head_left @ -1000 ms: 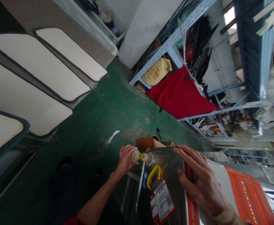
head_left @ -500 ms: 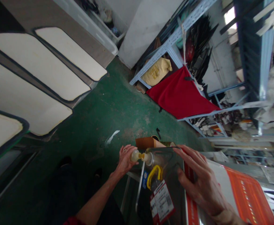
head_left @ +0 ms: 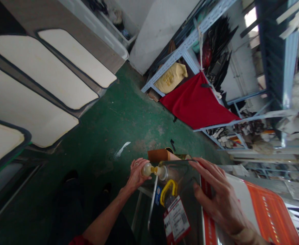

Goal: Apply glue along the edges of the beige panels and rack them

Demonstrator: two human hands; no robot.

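A large metal can (head_left: 187, 200) with red and orange sides lies tilted at the bottom right, its spout (head_left: 162, 172) pointing left. A yellow handle (head_left: 168, 191) and a red-and-white tag (head_left: 177, 219) sit on its top. My right hand (head_left: 219, 199) presses flat on the can with fingers spread. My left hand (head_left: 136, 174) is curled around a small pale bottle (head_left: 147, 169) held against the spout.
The floor (head_left: 119, 119) is green concrete. White padded panels (head_left: 37, 85) lean at the left. A blue metal shelf rack (head_left: 190, 44) with a red cloth (head_left: 198, 102) and a yellow sack (head_left: 171, 77) stands behind. A brown cardboard tube (head_left: 159, 155) lies just beyond the can.
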